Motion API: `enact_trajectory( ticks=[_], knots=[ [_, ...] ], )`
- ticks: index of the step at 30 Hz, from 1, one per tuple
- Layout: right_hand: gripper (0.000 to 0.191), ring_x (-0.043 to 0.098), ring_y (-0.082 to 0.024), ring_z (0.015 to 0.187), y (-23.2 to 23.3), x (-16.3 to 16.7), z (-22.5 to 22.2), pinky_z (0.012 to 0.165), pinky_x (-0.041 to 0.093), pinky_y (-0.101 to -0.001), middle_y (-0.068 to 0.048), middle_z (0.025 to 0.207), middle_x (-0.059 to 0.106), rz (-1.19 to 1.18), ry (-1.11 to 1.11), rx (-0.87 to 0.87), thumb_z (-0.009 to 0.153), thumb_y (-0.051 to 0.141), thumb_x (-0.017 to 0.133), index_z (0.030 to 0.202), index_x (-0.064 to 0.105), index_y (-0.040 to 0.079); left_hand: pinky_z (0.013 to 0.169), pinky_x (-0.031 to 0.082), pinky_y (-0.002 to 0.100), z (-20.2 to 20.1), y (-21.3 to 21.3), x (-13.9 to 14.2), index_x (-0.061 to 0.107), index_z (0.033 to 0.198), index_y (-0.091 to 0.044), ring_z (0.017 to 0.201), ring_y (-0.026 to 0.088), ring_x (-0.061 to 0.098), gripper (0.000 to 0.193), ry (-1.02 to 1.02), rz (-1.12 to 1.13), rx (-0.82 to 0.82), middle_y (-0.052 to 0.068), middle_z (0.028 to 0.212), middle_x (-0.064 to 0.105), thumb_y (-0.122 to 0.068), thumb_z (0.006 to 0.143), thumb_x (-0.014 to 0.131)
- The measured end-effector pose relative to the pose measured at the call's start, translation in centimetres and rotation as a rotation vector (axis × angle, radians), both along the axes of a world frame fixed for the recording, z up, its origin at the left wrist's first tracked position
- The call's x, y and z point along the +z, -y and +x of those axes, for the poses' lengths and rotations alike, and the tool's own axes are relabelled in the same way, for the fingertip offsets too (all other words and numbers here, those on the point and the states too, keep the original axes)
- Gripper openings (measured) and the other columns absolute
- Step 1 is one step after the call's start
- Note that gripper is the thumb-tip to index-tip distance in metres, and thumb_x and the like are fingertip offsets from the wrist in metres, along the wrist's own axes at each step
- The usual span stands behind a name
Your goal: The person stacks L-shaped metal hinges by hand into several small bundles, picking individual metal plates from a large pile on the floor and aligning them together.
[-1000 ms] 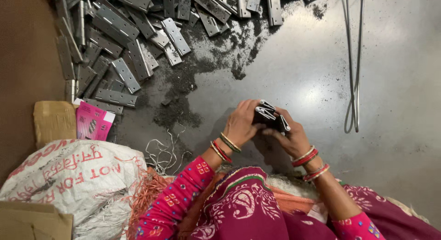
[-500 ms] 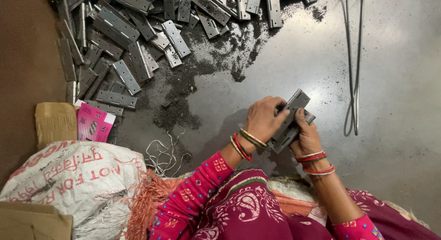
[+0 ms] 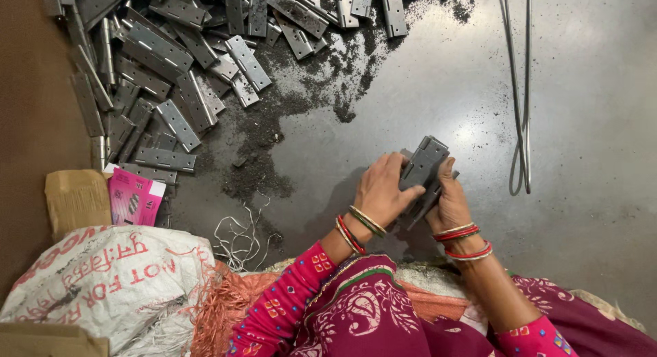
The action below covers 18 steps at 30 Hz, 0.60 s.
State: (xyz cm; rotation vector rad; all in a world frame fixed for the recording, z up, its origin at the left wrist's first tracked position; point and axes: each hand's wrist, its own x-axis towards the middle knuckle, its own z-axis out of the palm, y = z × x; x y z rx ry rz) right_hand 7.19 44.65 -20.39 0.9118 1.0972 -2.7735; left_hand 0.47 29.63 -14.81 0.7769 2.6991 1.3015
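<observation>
Both my hands hold a stack of grey metal hinges (image 3: pixel 423 167) just above the dark floor. My left hand (image 3: pixel 380 191) wraps the stack's left side, fingers curled over it. On the right side my right hand (image 3: pixel 449 201) grips it, thumb along the edge. Red and gold bangles ring both wrists, and pink patterned sleeves cover my forearms.
A large pile of loose grey hinges (image 3: pixel 164 70) spreads across the upper left, with dark metal dust (image 3: pixel 287 117) beside it. Long bent wire rods (image 3: pixel 521 97) lie at the right. A pink packet (image 3: pixel 133 198), a cardboard piece (image 3: pixel 75 200), white strings (image 3: pixel 239 237) and a white sack (image 3: pixel 102 282) sit lower left.
My hands have moved right and away from my body with the hinges, and the stack has turned so its flat long face shows.
</observation>
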Motion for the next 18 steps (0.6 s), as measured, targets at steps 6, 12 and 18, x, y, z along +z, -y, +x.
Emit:
enact_trajectory(
  ticks=[6, 12, 18],
  knots=[
    [0.039, 0.073, -0.024, 0.096, 0.2, -1.8, -0.2, 0.085, 0.062, -0.0401, -0.013, 0.107, 0.072, -0.054, -0.046, -0.011, 0.096, 0.028, 0.074, 0.121, 0.064, 0.000, 0.073, 0.058, 0.036, 0.7, 0.9, -0.2, 0.070, 0.112, -0.004, 0.081, 0.025, 0.072, 0.036, 0.305, 0.108, -0.032, 0.013, 0.100, 0.070, -0.023, 0.084, 0.080],
    [0.025, 0.076, -0.034, 0.088, -13.9, -2.1, -2.7, 0.078, 0.066, -0.0470, -0.020, 0.099, 0.073, 0.039, 0.075, -0.425, 0.092, 0.017, 0.069, 0.109, 0.061, 0.000, 0.067, 0.062, 0.031, 0.4, 3.6, 0.6, 0.069, 0.115, -0.004, 0.083, 0.020, 0.074, 0.033, 0.353, 0.145, -0.008, 0.012, 0.105, 0.071, -0.019, 0.087, 0.077],
    [0.052, 0.068, -0.035, 0.105, -34.0, 4.2, -6.0, 0.102, 0.056, -0.0701, -0.017, 0.115, 0.065, 0.355, -0.209, -0.340, 0.108, 0.044, 0.068, 0.133, 0.059, 0.000, 0.067, 0.061, 0.032, 0.8, 6.3, -0.5, 0.070, 0.114, -0.005, 0.083, 0.020, 0.075, 0.031, 0.398, 0.047, 0.014, 0.010, 0.106, 0.073, -0.020, 0.087, 0.075]
  ],
)
